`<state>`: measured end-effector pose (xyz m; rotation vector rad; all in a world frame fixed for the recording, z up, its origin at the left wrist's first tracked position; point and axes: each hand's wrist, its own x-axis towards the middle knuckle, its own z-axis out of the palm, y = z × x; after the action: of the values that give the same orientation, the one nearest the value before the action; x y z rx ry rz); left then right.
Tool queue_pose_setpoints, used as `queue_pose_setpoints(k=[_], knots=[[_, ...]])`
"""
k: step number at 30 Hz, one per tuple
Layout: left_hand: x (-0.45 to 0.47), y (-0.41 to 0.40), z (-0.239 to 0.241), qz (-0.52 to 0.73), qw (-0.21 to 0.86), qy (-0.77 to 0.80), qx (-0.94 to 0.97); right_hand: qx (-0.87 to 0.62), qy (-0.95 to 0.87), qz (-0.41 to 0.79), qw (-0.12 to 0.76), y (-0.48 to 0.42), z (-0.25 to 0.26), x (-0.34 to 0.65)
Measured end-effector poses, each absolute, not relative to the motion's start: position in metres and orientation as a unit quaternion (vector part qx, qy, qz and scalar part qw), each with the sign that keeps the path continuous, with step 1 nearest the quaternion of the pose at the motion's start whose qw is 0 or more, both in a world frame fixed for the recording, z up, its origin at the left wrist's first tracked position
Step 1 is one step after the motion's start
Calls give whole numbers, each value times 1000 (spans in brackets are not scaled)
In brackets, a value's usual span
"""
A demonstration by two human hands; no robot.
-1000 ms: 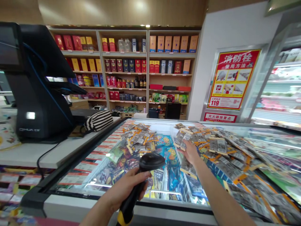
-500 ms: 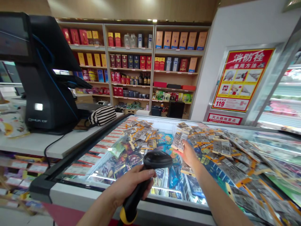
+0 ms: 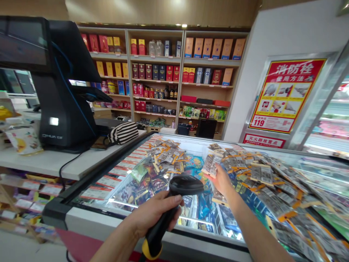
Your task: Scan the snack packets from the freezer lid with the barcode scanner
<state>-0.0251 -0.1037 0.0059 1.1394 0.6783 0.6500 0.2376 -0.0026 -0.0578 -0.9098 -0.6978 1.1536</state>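
Observation:
My left hand is wrapped round the handle of a black barcode scanner with a yellow base, held over the front edge of a chest freezer. My right hand reaches over the freezer and grips a grey and orange snack packet, lifted a little above the heap of like packets lying on the freezer's glass top. The scanner's head sits just left of the held packet.
A black checkout terminal and a striped pouch stand on the white counter at left. Shelves of boxed goods fill the back wall. A red fire hydrant poster and a glass-door cooler are at right.
My right hand closed on a packet in the heap and raised it toward the scanner. The view shifted slightly left; the scanner hand stayed about where it was.

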Motion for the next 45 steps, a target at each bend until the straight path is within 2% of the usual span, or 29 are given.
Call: queue_pose_setpoints(k=[5, 15, 24, 26, 29, 31, 33, 38, 41, 43, 45], knots=[[-28, -100, 4, 302, 733, 303, 528, -427, -356, 482, 677, -6, -54, 236], [-35, -100, 16, 311, 714, 324, 537, -392, -325, 501, 699, -10, -51, 238], [-33, -100, 18, 348, 677, 361, 539, -418, -302, 496, 699, -8, -54, 243], [-36, -99, 17, 367, 658, 395, 526, -459, -287, 490, 683, -1, -54, 239], [-46, -99, 14, 394, 638, 453, 483, -522, -327, 499, 610, 19, -43, 215], [-55, -99, 14, 412, 629, 466, 467, -512, -371, 520, 574, 39, -28, 186], [-65, -100, 14, 418, 629, 460, 467, -458, -394, 530, 596, 58, -12, 155], [-79, -101, 16, 406, 642, 458, 461, -502, -441, 469, 578, 69, 2, 132], [-74, -100, 15, 384, 655, 447, 473, -550, -507, 399, 531, 44, -13, 183], [-66, -98, 13, 366, 667, 434, 483, -595, -568, 320, 470, 21, -25, 234], [-56, -96, 10, 356, 671, 423, 493, -632, -554, 268, 470, -3, -36, 280]])
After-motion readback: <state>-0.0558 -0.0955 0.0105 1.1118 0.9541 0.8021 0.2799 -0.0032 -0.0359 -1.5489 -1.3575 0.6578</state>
